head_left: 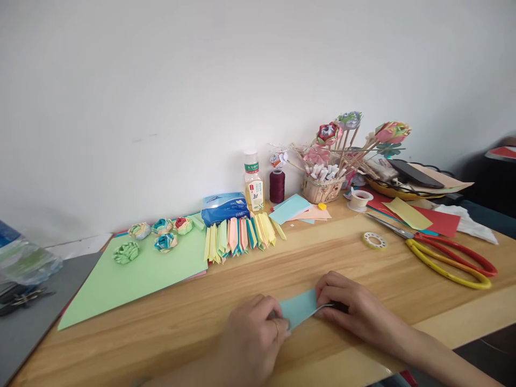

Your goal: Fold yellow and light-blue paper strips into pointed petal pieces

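A light blue strip of paper (299, 308) lies between my two hands near the front edge of the wooden table. My left hand (258, 334), with a ring on one finger, pinches the strip's left end. At the other end, my right hand (347, 305) grips the paper between thumb and fingers, and an edge of it is raised there. Behind my hands stands a row of folded paper pieces (237, 236) in yellow, green, pink and blue.
Scissors (415, 235) and a tape roll (374, 241) lie to the right. Green paper (161, 274) bearing several paper flowers is at left. Along the wall stand a tissue pack (224, 208), a bottle (254, 185), purple thread (277, 186) and a flower basket (322, 189).
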`<control>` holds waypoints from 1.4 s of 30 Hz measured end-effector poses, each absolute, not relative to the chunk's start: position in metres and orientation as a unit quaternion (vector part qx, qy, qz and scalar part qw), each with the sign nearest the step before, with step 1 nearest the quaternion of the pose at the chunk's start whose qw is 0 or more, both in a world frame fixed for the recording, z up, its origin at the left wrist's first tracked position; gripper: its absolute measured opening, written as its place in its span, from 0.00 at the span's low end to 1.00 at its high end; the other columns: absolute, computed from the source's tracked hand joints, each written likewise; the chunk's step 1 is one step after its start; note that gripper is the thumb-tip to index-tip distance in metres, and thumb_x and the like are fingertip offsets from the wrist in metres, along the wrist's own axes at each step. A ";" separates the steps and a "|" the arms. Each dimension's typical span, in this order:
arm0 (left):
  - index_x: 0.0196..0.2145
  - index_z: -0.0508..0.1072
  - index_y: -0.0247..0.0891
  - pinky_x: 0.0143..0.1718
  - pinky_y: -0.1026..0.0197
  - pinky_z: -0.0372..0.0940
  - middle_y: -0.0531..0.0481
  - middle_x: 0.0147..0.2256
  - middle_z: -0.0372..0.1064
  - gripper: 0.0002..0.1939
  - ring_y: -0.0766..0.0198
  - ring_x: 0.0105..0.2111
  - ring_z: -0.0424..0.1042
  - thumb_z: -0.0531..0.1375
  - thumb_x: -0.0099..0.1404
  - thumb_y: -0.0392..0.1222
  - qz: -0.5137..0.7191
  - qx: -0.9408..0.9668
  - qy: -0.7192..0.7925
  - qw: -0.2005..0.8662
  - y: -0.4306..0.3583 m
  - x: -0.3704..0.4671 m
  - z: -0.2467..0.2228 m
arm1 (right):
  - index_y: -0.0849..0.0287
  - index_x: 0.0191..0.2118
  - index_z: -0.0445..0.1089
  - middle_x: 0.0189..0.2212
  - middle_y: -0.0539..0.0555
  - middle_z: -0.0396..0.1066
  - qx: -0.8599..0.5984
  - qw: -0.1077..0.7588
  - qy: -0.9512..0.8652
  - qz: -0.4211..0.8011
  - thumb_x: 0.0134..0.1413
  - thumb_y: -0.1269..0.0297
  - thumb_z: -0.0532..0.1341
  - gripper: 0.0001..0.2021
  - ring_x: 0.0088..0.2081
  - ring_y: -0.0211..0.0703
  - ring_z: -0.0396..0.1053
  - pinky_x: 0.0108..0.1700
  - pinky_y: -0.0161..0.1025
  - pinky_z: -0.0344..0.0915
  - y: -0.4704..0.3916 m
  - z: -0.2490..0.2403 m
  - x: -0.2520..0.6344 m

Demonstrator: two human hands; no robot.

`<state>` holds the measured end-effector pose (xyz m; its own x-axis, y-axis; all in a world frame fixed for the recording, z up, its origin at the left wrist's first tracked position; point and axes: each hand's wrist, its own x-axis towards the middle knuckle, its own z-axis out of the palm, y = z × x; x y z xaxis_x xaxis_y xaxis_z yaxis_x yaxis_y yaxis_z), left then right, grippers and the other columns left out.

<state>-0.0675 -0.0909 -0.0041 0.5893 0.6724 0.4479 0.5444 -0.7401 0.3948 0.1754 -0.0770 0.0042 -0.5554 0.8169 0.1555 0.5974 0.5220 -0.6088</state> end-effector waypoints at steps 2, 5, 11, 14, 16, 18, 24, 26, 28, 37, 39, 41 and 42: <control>0.30 0.75 0.42 0.31 0.64 0.62 0.52 0.31 0.70 0.10 0.64 0.31 0.68 0.54 0.64 0.37 0.262 0.864 0.391 0.180 -0.091 -0.067 0.003 | 0.57 0.31 0.70 0.34 0.54 0.70 -0.436 0.218 -0.832 0.266 0.60 0.62 0.55 0.10 0.37 0.42 0.67 0.39 0.38 0.64 -0.078 0.004 0.175; 0.33 0.76 0.43 0.37 0.61 0.62 0.53 0.32 0.72 0.10 0.62 0.35 0.69 0.55 0.64 0.36 0.195 0.817 0.471 0.270 -0.088 -0.062 0.014 | 0.57 0.36 0.70 0.33 0.54 0.71 -0.503 0.234 -0.788 0.267 0.58 0.62 0.56 0.08 0.35 0.43 0.68 0.37 0.39 0.65 -0.081 0.003 0.170; 0.39 0.72 0.41 0.36 0.60 0.62 0.53 0.31 0.70 0.10 0.61 0.33 0.69 0.57 0.59 0.34 0.122 0.760 0.557 0.311 -0.081 -0.055 0.018 | 0.59 0.40 0.68 0.25 0.51 0.70 -0.606 0.237 -0.719 0.244 0.51 0.63 0.57 0.10 0.26 0.42 0.68 0.30 0.38 0.65 -0.082 0.001 0.160; 0.38 0.70 0.41 0.36 0.59 0.62 0.53 0.31 0.69 0.09 0.60 0.33 0.69 0.57 0.59 0.34 0.106 0.760 0.561 0.309 -0.081 -0.055 0.016 | 0.60 0.41 0.67 0.26 0.53 0.70 -0.612 0.234 -0.728 0.203 0.53 0.62 0.54 0.11 0.27 0.43 0.69 0.30 0.40 0.66 -0.083 -0.005 0.156; 0.37 0.69 0.40 0.36 0.58 0.61 0.53 0.31 0.69 0.08 0.60 0.33 0.69 0.56 0.59 0.34 0.099 0.763 0.562 0.305 -0.081 -0.054 0.014 | 0.60 0.42 0.66 0.28 0.54 0.70 -0.610 0.238 -0.739 0.160 0.55 0.62 0.51 0.12 0.29 0.45 0.70 0.31 0.42 0.66 -0.085 -0.009 0.155; 0.36 0.68 0.40 0.36 0.58 0.61 0.53 0.32 0.69 0.06 0.60 0.33 0.69 0.56 0.59 0.34 0.096 0.765 0.562 0.300 -0.081 -0.054 0.013 | 0.61 0.43 0.64 0.30 0.56 0.70 -0.600 0.247 -0.752 0.117 0.57 0.63 0.49 0.13 0.31 0.46 0.70 0.33 0.43 0.67 -0.088 -0.014 0.153; 0.30 0.68 0.40 0.34 0.61 0.59 0.54 0.30 0.68 0.03 0.61 0.33 0.68 0.56 0.59 0.34 0.106 0.775 0.549 0.294 -0.082 -0.054 0.017 | 0.60 0.39 0.61 0.29 0.56 0.68 -0.583 0.246 -0.771 0.067 0.58 0.65 0.50 0.07 0.31 0.46 0.69 0.33 0.42 0.66 -0.090 -0.016 0.152; 0.30 0.69 0.39 0.34 0.61 0.59 0.53 0.29 0.68 0.03 0.62 0.33 0.68 0.56 0.59 0.34 0.109 0.772 0.552 0.295 -0.082 -0.054 0.018 | 0.58 0.35 0.59 0.28 0.55 0.68 -0.584 0.242 -0.772 0.069 0.58 0.65 0.50 0.04 0.31 0.46 0.69 0.32 0.41 0.66 -0.089 -0.014 0.151; 0.30 0.69 0.39 0.33 0.62 0.59 0.53 0.29 0.68 0.04 0.62 0.32 0.68 0.55 0.59 0.33 0.108 0.774 0.552 0.292 -0.081 -0.054 0.019 | 0.57 0.33 0.58 0.26 0.54 0.67 -0.584 0.241 -0.772 0.070 0.58 0.66 0.50 0.03 0.30 0.46 0.68 0.31 0.41 0.65 -0.089 -0.013 0.150; 0.29 0.70 0.38 0.34 0.62 0.58 0.53 0.28 0.67 0.04 0.63 0.32 0.67 0.56 0.59 0.33 0.090 0.782 0.541 0.298 -0.076 -0.056 0.019 | 0.55 0.30 0.54 0.23 0.50 0.64 -0.587 0.248 -0.770 0.032 0.56 0.67 0.53 0.06 0.25 0.43 0.65 0.26 0.38 0.62 -0.091 -0.013 0.151; 0.30 0.70 0.39 0.35 0.61 0.57 0.53 0.30 0.67 0.04 0.62 0.34 0.66 0.56 0.60 0.33 0.077 0.793 0.534 0.283 -0.077 -0.056 0.020 | 0.55 0.29 0.54 0.23 0.50 0.64 -0.590 0.246 -0.768 0.027 0.55 0.66 0.54 0.07 0.25 0.43 0.65 0.26 0.38 0.61 -0.091 -0.013 0.151; 0.32 0.70 0.39 0.36 0.61 0.57 0.52 0.34 0.66 0.06 0.61 0.36 0.66 0.54 0.62 0.33 0.062 0.812 0.519 0.259 -0.079 -0.056 0.023 | 0.55 0.28 0.55 0.23 0.51 0.64 -0.593 0.245 -0.767 0.024 0.55 0.65 0.55 0.07 0.26 0.44 0.65 0.26 0.38 0.61 -0.091 -0.012 0.152; 0.34 0.70 0.40 0.36 0.61 0.57 0.51 0.37 0.65 0.08 0.61 0.38 0.66 0.52 0.64 0.32 0.052 0.820 0.511 0.251 -0.080 -0.056 0.026 | 0.55 0.28 0.56 0.23 0.51 0.64 -0.592 0.246 -0.767 0.025 0.55 0.66 0.55 0.07 0.26 0.44 0.65 0.26 0.38 0.61 -0.091 -0.012 0.151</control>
<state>-0.0557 -0.0797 0.0255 0.4720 0.8647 -0.1717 0.8124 -0.3510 0.4656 0.1514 -0.0908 -0.0117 -0.1779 0.9204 0.3482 0.8962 0.2977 -0.3288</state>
